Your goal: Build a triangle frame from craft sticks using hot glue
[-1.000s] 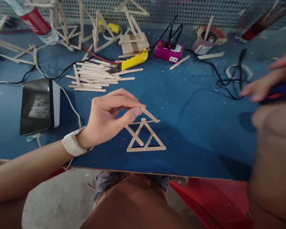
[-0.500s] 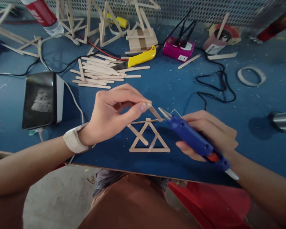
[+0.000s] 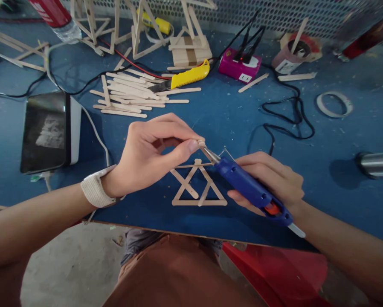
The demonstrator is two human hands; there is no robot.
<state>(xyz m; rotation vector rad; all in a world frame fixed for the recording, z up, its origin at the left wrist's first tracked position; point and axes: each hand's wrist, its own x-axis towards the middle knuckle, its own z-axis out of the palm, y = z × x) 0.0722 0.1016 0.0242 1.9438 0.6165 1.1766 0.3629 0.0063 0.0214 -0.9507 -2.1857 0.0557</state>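
Between thumb and fingers, my left hand point(image 3: 156, 153) pinches the end of a popsicle-stick frame, whose upper parts are partly hidden by the fingers. My right hand point(image 3: 271, 177) is wrapped round a blue glue gun point(image 3: 253, 187). Its metal nozzle points up and left and meets the stick joint just by my left fingertips. Below the fingers, a triangle of popsicle sticks point(image 3: 199, 203) with crossing sticks shows over the blue table point(image 3: 153, 221). Whether the triangle and the pinched piece are joined is hard to tell.
Loose popsicle sticks point(image 3: 130, 96) lie in a pile under a yellow utility knife point(image 3: 191, 76). A purple power adapter point(image 3: 239, 66), a black cord point(image 3: 297, 106), a tape roll point(image 3: 334, 105), a cup point(image 3: 287, 59) and a black-topped device point(image 3: 46, 134) surround the hands. Stick frames point(image 3: 149, 51) stand behind.
My right hand has brought the glue gun left, so its nozzle now meets the joint at my left fingertips. My left hand keeps its pinch. The view has shifted slightly.
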